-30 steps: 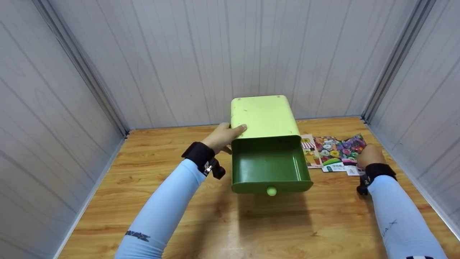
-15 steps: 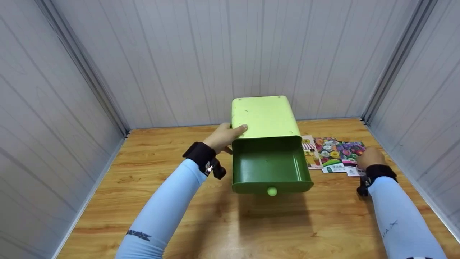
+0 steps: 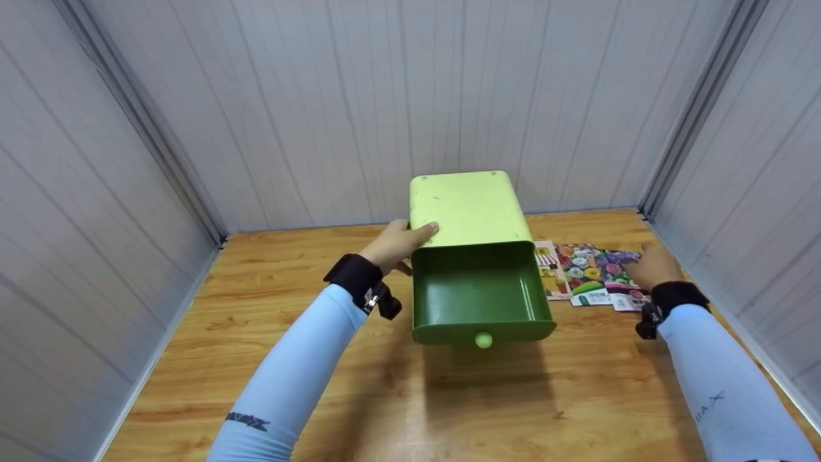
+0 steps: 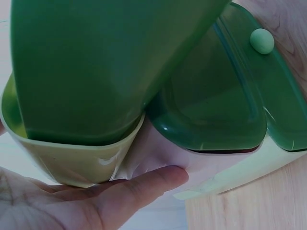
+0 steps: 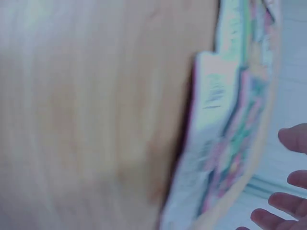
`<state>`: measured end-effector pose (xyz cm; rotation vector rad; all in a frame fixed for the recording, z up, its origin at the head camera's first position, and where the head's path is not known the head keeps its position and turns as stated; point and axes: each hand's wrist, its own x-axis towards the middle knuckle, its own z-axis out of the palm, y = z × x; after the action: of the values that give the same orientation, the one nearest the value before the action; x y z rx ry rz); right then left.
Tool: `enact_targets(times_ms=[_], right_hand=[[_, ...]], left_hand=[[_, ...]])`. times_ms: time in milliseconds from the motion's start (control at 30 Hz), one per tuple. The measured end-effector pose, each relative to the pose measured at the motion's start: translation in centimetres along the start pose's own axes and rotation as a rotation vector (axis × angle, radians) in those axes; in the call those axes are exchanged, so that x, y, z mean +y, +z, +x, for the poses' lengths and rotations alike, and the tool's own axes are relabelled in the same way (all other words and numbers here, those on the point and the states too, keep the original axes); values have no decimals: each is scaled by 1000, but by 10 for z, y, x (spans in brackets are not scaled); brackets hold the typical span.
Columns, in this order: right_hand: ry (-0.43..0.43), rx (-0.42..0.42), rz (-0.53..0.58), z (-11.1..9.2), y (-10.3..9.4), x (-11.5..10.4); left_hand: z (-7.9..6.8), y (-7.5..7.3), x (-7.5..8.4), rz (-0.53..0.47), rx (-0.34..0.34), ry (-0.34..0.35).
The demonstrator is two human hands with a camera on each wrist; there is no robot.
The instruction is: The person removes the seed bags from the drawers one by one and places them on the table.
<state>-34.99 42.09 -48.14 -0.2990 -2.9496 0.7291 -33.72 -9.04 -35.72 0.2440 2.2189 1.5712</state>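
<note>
A light-green drawer cabinet [image 3: 471, 208] stands mid-table in the head view, its dark-green top drawer [image 3: 478, 295] pulled out with nothing inside. My left hand [image 3: 396, 245] rests on the cabinet's left side, thumb over the top edge; in the left wrist view its index finger [image 4: 148, 184] lies straight along the side. To the right, my right hand [image 3: 657, 266] is over the end of a purple-flower seed packet [image 3: 619, 269]. In the right wrist view its spread fingers [image 5: 285, 203] appear apart from the packets. A mixed-flower seed packet [image 3: 582, 269] lies beside it.
Partly behind the cabinet lies a packet with a striped awning picture [image 3: 551, 276]. Lower drawers [image 4: 211, 110], shut, sit beneath the top one, one with a pale round knob [image 4: 262, 41]. Grey panel walls [image 3: 308, 115] border the wooden table [image 3: 276, 308].
The purple-flower packet's raised far corner has come down flat. My right hand has loosened from a curled shape and shifted slightly up and left. My left hand stays on the cabinet.
</note>
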Motion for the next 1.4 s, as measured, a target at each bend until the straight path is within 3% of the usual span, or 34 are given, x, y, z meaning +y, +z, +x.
enact_targets(times_ms=[500, 667, 933, 1400], right_hand=[[-153, 64, 140, -19, -33, -78], [-259, 77, 196, -34, -43, -109], [-482, 173, 226, -61, -51, -156], [-722, 115, 255, -109, -64, -210]], left_hand=[[2, 1, 2, 5, 7, 5], [4, 1, 1, 1, 15, -3], [7, 1, 1, -7, 14, -1], [6, 1, 5, -3, 9, -4]])
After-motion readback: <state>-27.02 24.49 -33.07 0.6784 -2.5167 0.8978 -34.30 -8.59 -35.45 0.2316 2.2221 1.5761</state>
